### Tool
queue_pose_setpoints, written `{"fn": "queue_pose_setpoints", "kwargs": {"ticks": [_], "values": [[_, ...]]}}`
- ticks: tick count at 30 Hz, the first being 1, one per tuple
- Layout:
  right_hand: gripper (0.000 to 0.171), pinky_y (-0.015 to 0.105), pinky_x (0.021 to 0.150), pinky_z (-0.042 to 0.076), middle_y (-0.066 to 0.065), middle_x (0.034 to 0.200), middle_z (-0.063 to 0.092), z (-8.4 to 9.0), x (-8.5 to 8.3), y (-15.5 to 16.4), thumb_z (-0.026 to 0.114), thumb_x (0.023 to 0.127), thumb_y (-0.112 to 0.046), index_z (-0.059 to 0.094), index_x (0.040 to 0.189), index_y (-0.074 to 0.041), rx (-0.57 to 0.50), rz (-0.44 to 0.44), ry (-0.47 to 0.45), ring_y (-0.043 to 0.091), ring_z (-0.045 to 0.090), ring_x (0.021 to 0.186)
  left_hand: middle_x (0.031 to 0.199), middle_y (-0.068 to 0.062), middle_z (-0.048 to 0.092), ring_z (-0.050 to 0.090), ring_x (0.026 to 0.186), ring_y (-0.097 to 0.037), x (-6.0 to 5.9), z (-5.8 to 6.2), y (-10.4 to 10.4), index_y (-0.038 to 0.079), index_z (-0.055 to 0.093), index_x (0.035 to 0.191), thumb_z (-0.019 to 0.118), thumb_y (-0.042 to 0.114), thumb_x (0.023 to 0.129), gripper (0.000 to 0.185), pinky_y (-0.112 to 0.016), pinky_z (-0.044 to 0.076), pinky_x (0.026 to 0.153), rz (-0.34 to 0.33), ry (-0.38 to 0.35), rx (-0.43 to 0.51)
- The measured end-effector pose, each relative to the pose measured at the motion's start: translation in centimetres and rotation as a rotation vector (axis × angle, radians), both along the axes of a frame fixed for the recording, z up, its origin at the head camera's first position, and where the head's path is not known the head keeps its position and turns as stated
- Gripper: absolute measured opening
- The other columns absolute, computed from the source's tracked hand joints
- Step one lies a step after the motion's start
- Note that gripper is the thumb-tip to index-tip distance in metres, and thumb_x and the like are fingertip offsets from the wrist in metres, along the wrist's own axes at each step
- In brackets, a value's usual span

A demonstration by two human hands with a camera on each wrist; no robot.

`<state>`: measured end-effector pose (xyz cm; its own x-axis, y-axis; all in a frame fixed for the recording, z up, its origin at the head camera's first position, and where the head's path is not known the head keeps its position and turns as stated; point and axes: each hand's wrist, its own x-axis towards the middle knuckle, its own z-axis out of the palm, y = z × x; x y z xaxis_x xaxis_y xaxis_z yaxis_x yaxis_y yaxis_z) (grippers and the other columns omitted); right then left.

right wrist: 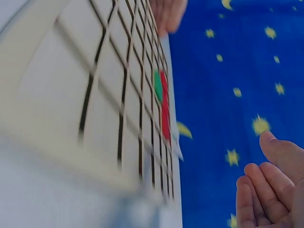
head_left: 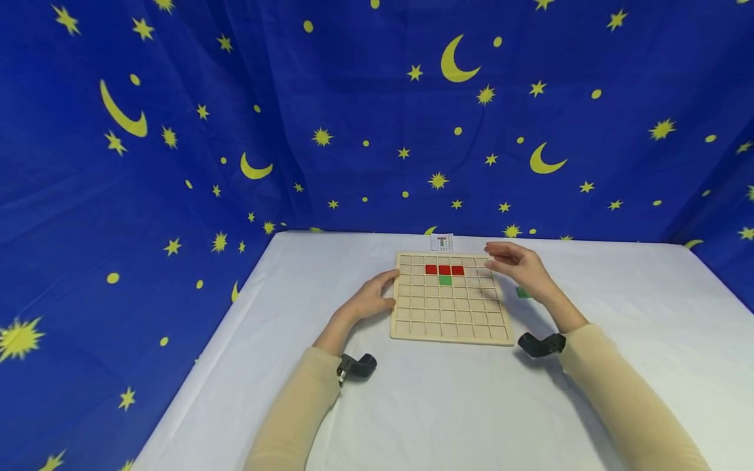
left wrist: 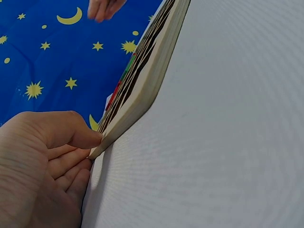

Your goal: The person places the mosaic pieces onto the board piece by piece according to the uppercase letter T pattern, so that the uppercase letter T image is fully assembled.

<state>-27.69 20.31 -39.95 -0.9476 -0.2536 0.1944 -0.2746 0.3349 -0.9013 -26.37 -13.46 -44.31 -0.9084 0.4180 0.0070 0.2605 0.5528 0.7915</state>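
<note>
A wooden grid board point(head_left: 450, 314) lies flat on the white table. In its far rows sit three red tiles point(head_left: 444, 269) in a line, with one green tile point(head_left: 446, 280) just below the middle one. My left hand point(head_left: 370, 299) holds the board's left edge, thumb point(left wrist: 71, 130) on top and fingers against the side of the board point(left wrist: 142, 80). My right hand point(head_left: 514, 265) hovers over the board's far right corner with relaxed fingers point(right wrist: 266, 187) and nothing in it. The red and green tiles point(right wrist: 161, 99) also show in the right wrist view.
A loose green tile point(head_left: 523, 292) lies on the table right of the board, partly behind my right wrist. A small card marked T point(head_left: 442, 243) stands just beyond the board. Blue cloth with stars and moons point(head_left: 177, 131) hangs behind and to the left.
</note>
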Motion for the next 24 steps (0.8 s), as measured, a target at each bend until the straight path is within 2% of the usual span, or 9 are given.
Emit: {"fn": "queue_pose_setpoints", "kwargs": {"ticks": [2, 5, 10, 15, 21, 24], "values": [[0.053, 0.012, 0.086, 0.045, 0.023, 0.13, 0.052, 0.1, 0.4, 1.6, 0.067, 0.088, -0.023, 0.05, 0.132, 0.002, 0.019, -0.037, 0.015, 0.028, 0.053, 0.115, 0.148, -0.014, 0.033, 0.03, 0.136, -0.026, 0.0, 0.0, 0.0, 0.0, 0.03, 0.146, 0.061, -0.003, 0.079, 0.074, -0.031, 0.026, 0.111, -0.003, 0.001, 0.0], [0.055, 0.01, 0.085, 0.045, 0.022, 0.13, 0.052, -0.2, 0.9, 4.0, 0.066, 0.089, -0.028, 0.049, 0.134, 0.0, 0.071, -0.093, 0.03, 0.016, 0.055, 0.112, 0.148, -0.015, 0.032, 0.03, 0.136, -0.026, 0.0, 0.0, 0.1, -0.001, 0.03, 0.146, 0.061, -0.004, 0.079, 0.074, -0.032, 0.026, 0.111, -0.006, -0.004, 0.015], [0.057, 0.008, 0.083, 0.044, 0.018, 0.13, 0.053, -0.6, 2.1, 6.8, 0.065, 0.089, -0.032, 0.049, 0.134, -0.001, 0.131, -0.159, 0.017, 0.014, 0.053, 0.112, 0.148, -0.015, 0.032, 0.03, 0.136, -0.026, 0.0, -0.1, 0.1, -0.001, 0.03, 0.146, 0.062, -0.005, 0.078, 0.075, -0.03, 0.026, 0.111, -0.007, -0.001, 0.018], [0.059, 0.006, 0.08, 0.043, 0.016, 0.128, 0.055, -1.9, 2.8, 8.6, 0.063, 0.09, -0.033, 0.047, 0.134, 0.003, 0.177, -0.178, -0.006, 0.013, 0.054, 0.109, 0.148, -0.017, 0.032, 0.029, 0.136, -0.027, 0.1, -0.2, -0.1, -0.003, 0.03, 0.145, 0.062, -0.004, 0.078, 0.074, -0.032, 0.025, 0.111, -0.022, 0.015, 0.017], [0.055, 0.006, 0.078, 0.042, 0.022, 0.127, 0.054, -3.5, 2.7, 9.6, 0.064, 0.09, -0.027, 0.049, 0.133, 0.003, 0.204, -0.197, -0.005, -0.004, 0.052, 0.097, 0.148, -0.018, 0.033, 0.03, 0.136, -0.028, 0.2, -0.1, -0.2, -0.004, 0.03, 0.144, 0.061, -0.005, 0.079, 0.072, -0.033, 0.025, 0.111, -0.032, 0.028, 0.019], [0.054, 0.005, 0.077, 0.042, 0.024, 0.127, 0.053, -4.0, 2.6, 9.9, 0.064, 0.09, -0.028, 0.05, 0.132, 0.003, 0.224, -0.21, 0.017, -0.002, 0.052, 0.097, 0.147, -0.018, 0.033, 0.031, 0.136, -0.028, 0.1, 0.0, -0.1, -0.004, 0.031, 0.144, 0.061, -0.004, 0.079, 0.071, -0.033, 0.026, 0.111, -0.031, 0.032, 0.027]]}}
